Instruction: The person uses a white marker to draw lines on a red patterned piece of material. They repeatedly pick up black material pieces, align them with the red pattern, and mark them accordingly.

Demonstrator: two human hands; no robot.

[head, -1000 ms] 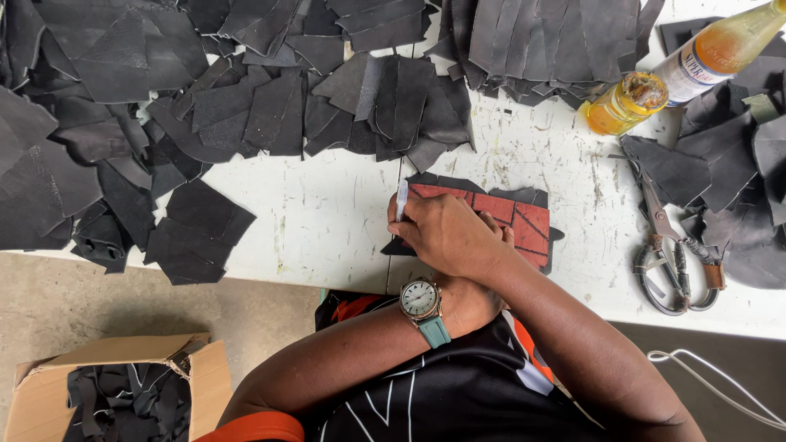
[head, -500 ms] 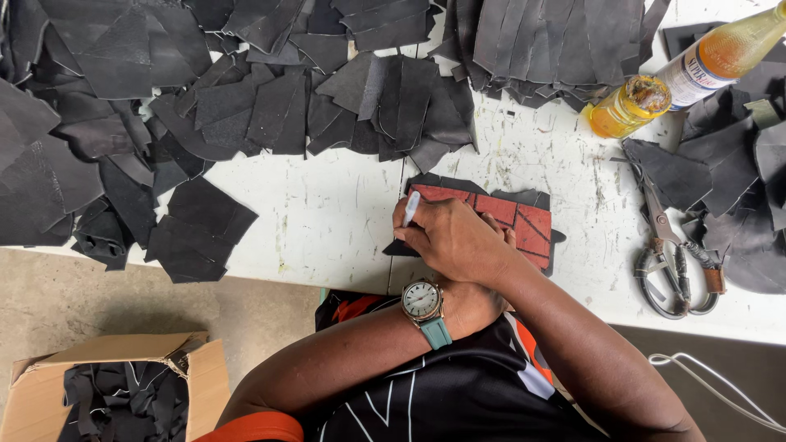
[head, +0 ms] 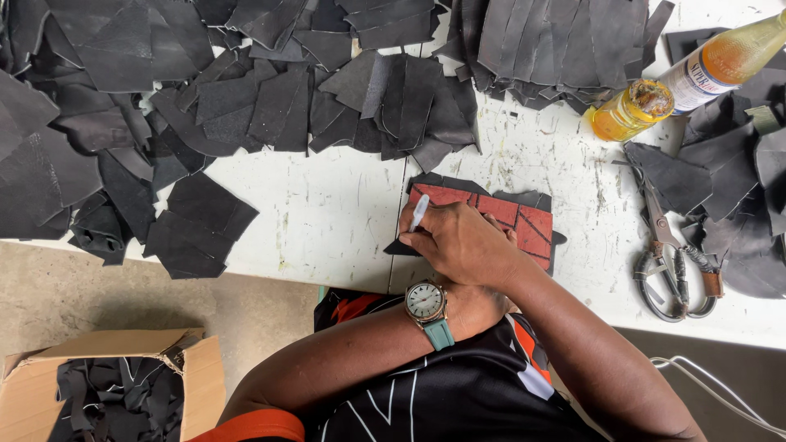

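The person's right hand is closed around a white pen, its tip set at the left edge of a red template. The template is a flat red card with dark ruled lines; it lies on a black leather piece near the front edge of the white table, at the middle of the scene. The leather shows as a dark border on the template's far side and at its left and right ends.

The left hand lies under the right forearm; only the wrist, with a watch on a green strap, shows clearly. Whether that hand is open or closed cannot be told.

Loose black leather offcuts cover the far and left parts of the table in overlapping heaps. To the right of the template lie scissors, blades pointing far, handles near, among more black pieces. Farther off, at the far right, an amber bottle lies on its side just beside a small open yellow jar.

On the floor at the near left stands an open cardboard box holding black scraps. A white cable runs at the near right.
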